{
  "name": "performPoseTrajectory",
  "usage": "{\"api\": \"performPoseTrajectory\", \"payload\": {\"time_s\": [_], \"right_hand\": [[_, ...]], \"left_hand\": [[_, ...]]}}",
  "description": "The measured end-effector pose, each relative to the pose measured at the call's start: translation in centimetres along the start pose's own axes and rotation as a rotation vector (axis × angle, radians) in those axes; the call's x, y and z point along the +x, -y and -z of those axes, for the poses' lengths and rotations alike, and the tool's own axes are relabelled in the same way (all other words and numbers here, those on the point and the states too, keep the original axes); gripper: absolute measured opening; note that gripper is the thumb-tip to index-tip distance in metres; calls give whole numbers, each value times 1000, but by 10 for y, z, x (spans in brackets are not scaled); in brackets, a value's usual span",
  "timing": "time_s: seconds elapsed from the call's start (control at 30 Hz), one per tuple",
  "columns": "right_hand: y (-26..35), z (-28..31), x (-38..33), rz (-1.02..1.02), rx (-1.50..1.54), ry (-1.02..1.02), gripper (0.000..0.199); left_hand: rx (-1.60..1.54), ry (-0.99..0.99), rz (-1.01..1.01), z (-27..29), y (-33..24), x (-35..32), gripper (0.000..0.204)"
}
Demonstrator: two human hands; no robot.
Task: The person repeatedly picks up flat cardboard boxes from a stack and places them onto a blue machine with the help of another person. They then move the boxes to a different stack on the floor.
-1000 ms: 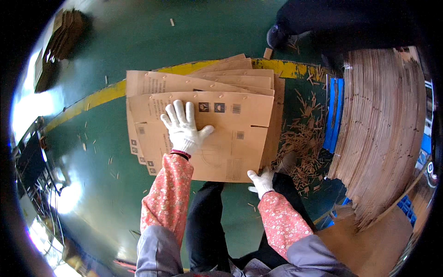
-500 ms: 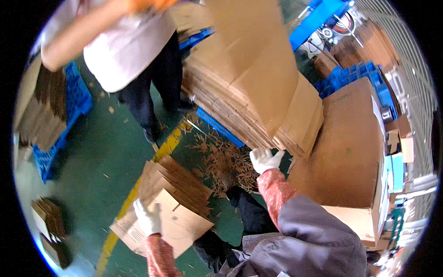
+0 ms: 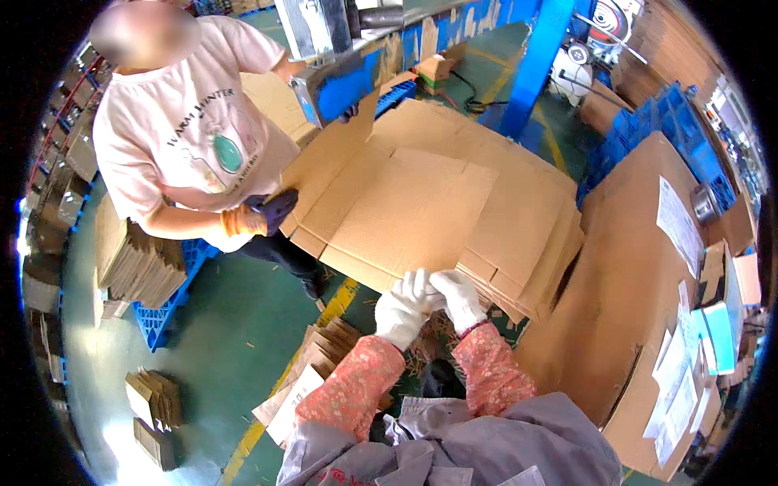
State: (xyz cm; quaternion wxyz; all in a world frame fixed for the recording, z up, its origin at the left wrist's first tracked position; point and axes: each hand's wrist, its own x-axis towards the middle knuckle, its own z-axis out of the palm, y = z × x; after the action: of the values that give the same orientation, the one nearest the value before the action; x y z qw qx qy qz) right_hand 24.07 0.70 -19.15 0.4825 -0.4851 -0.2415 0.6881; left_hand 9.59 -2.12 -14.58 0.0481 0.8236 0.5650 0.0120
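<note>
Hands risen to cardboard stack [image 3: 438, 202], co-worker's glove [image 3: 275, 209] opposite

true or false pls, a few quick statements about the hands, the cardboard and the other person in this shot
1. Both hands wear white gloves. True: the left hand and right hand are gloved in white.
2. The hands are far apart. False: they are side by side at the near edge of the cardboard stack.
3. The co-worker touches the stack with a dark glove. True.
4. The stack lies on the floor. False: it sits raised, above the green floor.
5. A blue pallet holds folded cardboard at the left. True.
</note>
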Motion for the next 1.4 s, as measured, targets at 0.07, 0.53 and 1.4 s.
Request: {"api": "performPoseTrajectory", "payload": {"time_s": [0.07, 0.53, 1.4], "right_hand": [[34, -16, 9, -13, -49, 196, 18], [367, 49, 136, 995, -188, -17, 81], [641, -142, 390, 243, -977, 333, 59]], "left_hand": [[9, 40, 56, -3, 26, 13, 55], [-563, -897, -21, 255, 28, -37, 20], [-1185, 37, 1082, 88, -77, -175, 48]]}}
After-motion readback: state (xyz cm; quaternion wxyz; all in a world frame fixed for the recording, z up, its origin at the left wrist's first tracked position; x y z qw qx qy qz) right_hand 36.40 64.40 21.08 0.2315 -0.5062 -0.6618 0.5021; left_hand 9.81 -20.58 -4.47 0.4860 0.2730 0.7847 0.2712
